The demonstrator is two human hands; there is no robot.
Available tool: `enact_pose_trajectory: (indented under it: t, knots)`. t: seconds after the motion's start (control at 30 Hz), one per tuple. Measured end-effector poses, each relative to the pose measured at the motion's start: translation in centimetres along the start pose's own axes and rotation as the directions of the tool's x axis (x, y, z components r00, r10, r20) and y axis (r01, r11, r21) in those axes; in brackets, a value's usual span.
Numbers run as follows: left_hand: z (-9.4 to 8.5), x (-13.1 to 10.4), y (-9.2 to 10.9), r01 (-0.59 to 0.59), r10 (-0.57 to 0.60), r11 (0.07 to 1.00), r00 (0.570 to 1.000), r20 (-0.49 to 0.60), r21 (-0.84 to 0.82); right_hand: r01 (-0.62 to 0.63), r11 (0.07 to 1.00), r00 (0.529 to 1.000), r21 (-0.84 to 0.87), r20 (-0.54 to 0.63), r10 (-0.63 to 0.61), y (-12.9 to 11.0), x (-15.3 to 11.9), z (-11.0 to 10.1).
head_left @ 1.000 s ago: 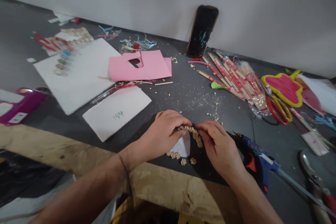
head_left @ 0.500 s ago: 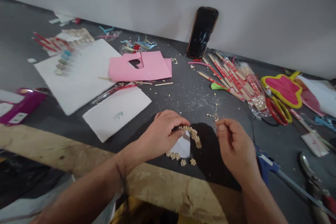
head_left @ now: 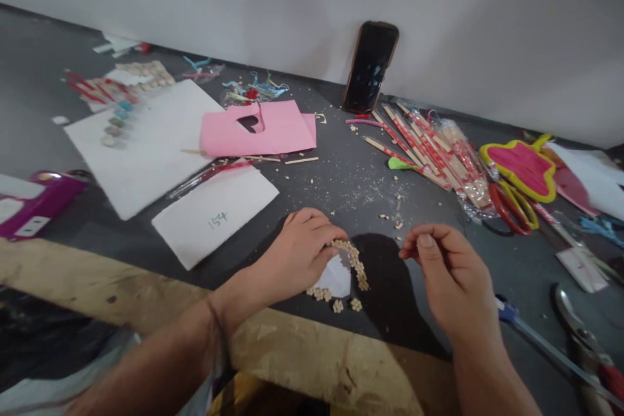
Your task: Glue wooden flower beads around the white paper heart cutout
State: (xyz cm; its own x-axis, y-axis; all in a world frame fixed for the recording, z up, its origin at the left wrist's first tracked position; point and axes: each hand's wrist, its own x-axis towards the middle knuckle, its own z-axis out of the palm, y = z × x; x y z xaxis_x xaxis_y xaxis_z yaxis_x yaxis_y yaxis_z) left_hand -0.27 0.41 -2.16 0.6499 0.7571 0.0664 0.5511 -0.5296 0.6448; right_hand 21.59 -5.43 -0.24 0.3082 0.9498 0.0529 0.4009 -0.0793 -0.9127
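Observation:
My left hand (head_left: 303, 248) is closed, fingertips pinching the upper end of a curved chain of small wooden flowers (head_left: 358, 265). Beneath that chain lies a white piece of paper (head_left: 337, 278), partly covered by the hand. A short row of the same flowers (head_left: 319, 294) runs along the paper's lower edge, and two loose flowers (head_left: 347, 305) rest just below it. To the right, my right hand (head_left: 451, 276) hovers over the dark table with thumb and fingers drawn together. Whatever is between those fingertips is too small to make out. Tiny wooden pieces (head_left: 398, 226) lie just beyond it.
Behind my hands are a pink paper with a heart cutout (head_left: 283, 130), a folded white sheet (head_left: 217, 214) and a leaning phone (head_left: 371, 66). Wrapped sticks (head_left: 429, 149), scissors (head_left: 509, 208), pliers (head_left: 580, 325) and a glue gun (head_left: 506, 309), mostly hidden, are at right.
My right hand has shifted slightly right, its fingers turning to the left. The curved flower chain has tilted slightly lower in my left hand. The view has moved a little.

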Motion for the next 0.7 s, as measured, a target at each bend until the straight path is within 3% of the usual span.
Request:
enact_pose_trajectory:
  t: [0.23, 0.43, 0.57, 0.7]
  knots:
    - [0.2, 0.0, -0.1, -0.019, 0.02, 0.998, 1.0, -0.002, 0.063, -0.018, 1.0, 0.998, -0.014, 0.066, 0.019, -0.2, -0.2, 0.4]
    - [0.3, 0.0, -0.1, -0.031, 0.033, 0.997, 0.999, -0.025, 0.076, -0.095, 0.989, 0.988, 0.11, 0.131, 0.08, 0.5, -0.4, 0.7]
    - [0.1, 0.1, -0.2, -0.06, 0.064, 0.998, 0.984, -0.164, 0.027, -0.051, 0.995, 0.997, 0.082, 0.054, 0.046, -0.1, -0.3, 0.6]
    - [-0.8, 0.1, -0.2, -0.085, 0.084, 0.996, 0.915, -0.394, 0.014, 0.006, 1.0, 0.991, -0.031, -0.135, -0.01, -0.8, -0.7, 0.2]
